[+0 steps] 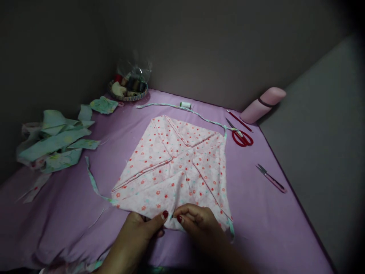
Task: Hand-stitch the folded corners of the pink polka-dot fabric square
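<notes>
Just beyond left hand (142, 227) and right hand (198, 221), spread over purple worktop (262, 228): pink dotted cloth (159, 160). Gripping its near edge in left hand; pinching same edge just beside with right hand. Well left of left hand, piled green scraps (59, 140); farther ahead, spool basket (132, 98). Right of right hand, thread snips (272, 179); beyond them, red-handled scissors (241, 144), pink bottle (264, 105).

The left hand (142, 229) and right hand (197, 223) pinch the near edge of a flowered cloth (182, 165), spread on a purple tabletop (253, 228). Green fabric scraps (61, 140) lie to the left, a basket (129, 99) of spools (137, 84) beyond. Rightward are red-handled scissors (242, 141), a red pencil (239, 120), small snips (270, 179) and a pink bottle (256, 110).
</notes>
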The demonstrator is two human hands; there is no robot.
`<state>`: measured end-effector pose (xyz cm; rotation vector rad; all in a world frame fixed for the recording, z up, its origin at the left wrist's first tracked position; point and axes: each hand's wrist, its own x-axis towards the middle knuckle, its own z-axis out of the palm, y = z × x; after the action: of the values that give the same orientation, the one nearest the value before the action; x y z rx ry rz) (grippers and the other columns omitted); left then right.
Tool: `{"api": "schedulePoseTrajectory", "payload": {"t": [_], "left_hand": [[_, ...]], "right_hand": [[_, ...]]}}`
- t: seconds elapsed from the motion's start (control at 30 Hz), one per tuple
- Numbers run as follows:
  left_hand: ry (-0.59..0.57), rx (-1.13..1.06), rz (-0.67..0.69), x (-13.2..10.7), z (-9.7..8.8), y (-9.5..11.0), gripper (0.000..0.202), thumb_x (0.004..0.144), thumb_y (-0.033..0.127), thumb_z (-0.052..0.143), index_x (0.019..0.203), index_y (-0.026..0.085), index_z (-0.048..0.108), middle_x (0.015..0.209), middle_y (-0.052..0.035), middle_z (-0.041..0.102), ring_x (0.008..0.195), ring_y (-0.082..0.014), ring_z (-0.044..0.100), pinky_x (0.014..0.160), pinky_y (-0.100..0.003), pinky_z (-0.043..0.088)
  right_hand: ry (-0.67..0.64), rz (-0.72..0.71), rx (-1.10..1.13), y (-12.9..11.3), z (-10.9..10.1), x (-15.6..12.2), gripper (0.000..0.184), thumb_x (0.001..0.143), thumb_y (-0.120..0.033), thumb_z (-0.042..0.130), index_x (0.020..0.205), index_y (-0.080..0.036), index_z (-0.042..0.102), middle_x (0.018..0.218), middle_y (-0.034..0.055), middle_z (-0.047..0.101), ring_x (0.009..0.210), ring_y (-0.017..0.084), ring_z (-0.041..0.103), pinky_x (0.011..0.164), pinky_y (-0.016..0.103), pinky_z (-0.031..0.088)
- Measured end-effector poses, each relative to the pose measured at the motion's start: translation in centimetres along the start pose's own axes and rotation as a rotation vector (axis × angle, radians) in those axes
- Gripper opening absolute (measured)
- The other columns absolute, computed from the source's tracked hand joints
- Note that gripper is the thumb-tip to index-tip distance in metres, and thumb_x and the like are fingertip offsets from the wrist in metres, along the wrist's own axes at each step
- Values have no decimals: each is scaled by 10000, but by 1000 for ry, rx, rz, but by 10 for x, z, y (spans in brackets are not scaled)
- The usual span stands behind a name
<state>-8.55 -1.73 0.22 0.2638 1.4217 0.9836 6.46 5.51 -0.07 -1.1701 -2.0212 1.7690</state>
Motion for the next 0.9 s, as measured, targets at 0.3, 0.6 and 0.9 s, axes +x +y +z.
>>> {"api": "schedulePoseTrajectory", "payload": {"t": [0.3, 0.6, 0.9], "left_hand": [[45, -50, -36, -1, -4, 2, 393, 595, 492, 675, 521, 187, 437, 487, 82, 344, 490, -72, 256, 492, -205, 275], [67, 226, 69, -3, -6, 8, 373, 640, 516, 572, 491, 187, 480, 488, 46, 389, 505, -103, 316, 493, -234, 273], [97, 280, 123, -6, -4, 16, 345, 651, 467, 557, 455, 191, 490, 499, 29, 492, 513, -122, 395, 551, -238, 379]], "right_hand": [[23, 33, -57, 3, 1, 0, 239, 777, -232, 467, 829, -146, 683, 493, -46, 403, 457, 58, 304, 452, 178, 229], [96, -10, -244, -4, 7, -2, 255, 776, -214, 433, 786, -167, 683, 510, -24, 522, 467, 73, 438, 485, 176, 305], [146, -67, -468, -9, 17, -3, 302, 799, -190, 362, 788, -188, 664, 655, 27, 663, 580, 134, 616, 543, 202, 380]]}}
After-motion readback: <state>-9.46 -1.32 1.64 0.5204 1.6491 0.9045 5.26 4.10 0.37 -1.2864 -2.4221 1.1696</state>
